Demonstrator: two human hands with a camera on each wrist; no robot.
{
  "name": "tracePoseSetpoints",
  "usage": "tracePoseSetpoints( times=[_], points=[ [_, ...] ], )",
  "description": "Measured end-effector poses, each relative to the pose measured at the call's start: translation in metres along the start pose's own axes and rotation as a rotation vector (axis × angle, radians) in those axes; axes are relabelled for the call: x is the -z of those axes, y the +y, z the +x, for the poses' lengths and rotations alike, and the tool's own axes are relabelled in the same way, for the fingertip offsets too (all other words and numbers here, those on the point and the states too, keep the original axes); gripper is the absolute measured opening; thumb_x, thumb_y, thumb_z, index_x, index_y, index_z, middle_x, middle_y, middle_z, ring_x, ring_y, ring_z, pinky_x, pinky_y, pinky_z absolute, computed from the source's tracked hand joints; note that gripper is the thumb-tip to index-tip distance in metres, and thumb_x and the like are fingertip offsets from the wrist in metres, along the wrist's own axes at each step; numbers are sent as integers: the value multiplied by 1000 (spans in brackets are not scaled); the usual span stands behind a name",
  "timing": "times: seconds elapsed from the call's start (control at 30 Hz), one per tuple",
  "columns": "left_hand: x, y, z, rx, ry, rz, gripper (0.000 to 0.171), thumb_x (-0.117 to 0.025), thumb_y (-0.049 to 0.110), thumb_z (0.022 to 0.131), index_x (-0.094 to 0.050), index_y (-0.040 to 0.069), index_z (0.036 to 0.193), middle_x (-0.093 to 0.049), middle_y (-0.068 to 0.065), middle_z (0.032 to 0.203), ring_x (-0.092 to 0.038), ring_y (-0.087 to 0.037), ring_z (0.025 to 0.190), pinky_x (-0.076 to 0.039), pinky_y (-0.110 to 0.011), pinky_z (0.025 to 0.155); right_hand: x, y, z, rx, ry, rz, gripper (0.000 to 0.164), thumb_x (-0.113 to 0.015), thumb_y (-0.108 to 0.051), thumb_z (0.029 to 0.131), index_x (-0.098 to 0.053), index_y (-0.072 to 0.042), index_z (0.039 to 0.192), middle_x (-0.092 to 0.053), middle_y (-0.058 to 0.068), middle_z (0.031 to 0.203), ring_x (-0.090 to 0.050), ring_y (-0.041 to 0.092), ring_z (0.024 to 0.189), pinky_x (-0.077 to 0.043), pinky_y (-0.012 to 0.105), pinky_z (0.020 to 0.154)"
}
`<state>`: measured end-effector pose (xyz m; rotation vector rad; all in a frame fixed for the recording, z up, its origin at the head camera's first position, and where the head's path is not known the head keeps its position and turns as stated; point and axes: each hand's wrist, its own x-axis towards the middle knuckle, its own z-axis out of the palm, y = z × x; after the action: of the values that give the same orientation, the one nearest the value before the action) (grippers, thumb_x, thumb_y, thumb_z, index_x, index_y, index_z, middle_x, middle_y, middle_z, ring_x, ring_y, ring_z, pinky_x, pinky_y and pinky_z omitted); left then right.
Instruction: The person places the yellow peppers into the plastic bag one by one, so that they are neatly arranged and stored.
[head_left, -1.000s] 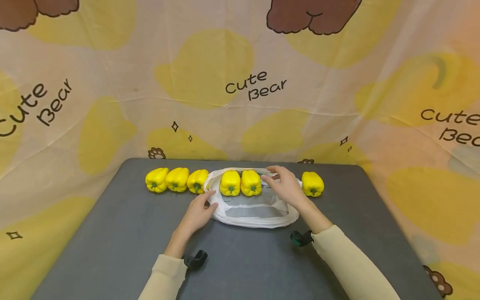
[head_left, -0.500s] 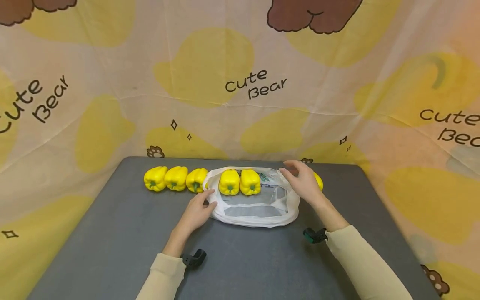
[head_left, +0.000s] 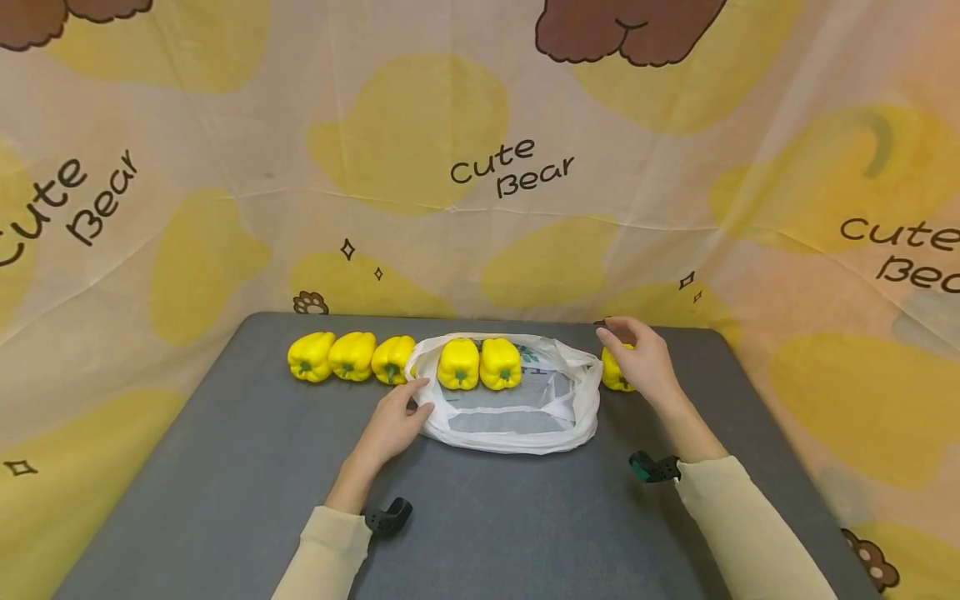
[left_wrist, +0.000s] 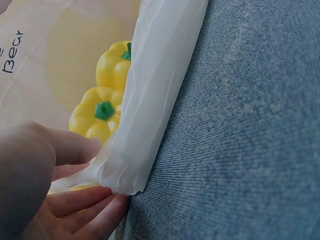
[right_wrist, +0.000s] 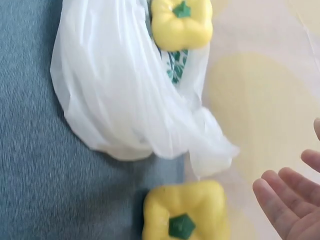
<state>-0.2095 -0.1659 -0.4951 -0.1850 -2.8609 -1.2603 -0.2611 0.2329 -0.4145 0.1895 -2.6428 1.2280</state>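
Note:
A white plastic bag (head_left: 517,443) lies with its mouth spread wide on the grey table. Two yellow bell peppers (head_left: 458,360) stand side by side inside it, green stems toward me. My left hand (head_left: 396,423) holds the bag's left rim, thumb on one side and fingers on the other, as the left wrist view shows. Over to the right, my right hand (head_left: 647,365) hovers with loosely bent fingers above a single bell pepper (head_left: 614,371), partly covering it in the head view. Nothing is in that hand; in the right wrist view its fingers are apart from the pepper (right_wrist: 200,205).
Several more yellow bell peppers (head_left: 352,358) sit in a row left of the bag, the nearest one partly behind its rim. A printed cloth (head_left: 420,133) hangs behind and at both sides of the table (head_left: 480,517).
My right hand has moved right, from over the bag beside the two peppers to above the lone pepper. The left hand stays at the bag's left rim.

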Motion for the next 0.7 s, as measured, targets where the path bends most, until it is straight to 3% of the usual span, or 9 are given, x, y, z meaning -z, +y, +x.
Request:
tracePoseSetpoints(
  times=[0.33, 0.7],
  points=[
    [1, 2, -1, 3, 2, -5, 48, -65, 19, 99, -55, 6, 144, -54, -22, 143, -64, -34, 113, -53, -50, 95, 15, 21, -6, -20, 92, 43, 51, -61, -39, 102, -60, 1, 135, -64, 23, 128, -58, 41, 118, -45, 58, 101],
    [1, 4, -3, 7, 4, -8, 49, -65, 18, 99, -55, 5, 145, -54, -22, 144, -62, -34, 117, -53, -51, 96, 19, 40, -12, -86, 94, -3, 58, -57, -45, 103, -57, 2, 138, -61, 25, 131, -55, 42, 119, -46, 59, 99]
  ],
)
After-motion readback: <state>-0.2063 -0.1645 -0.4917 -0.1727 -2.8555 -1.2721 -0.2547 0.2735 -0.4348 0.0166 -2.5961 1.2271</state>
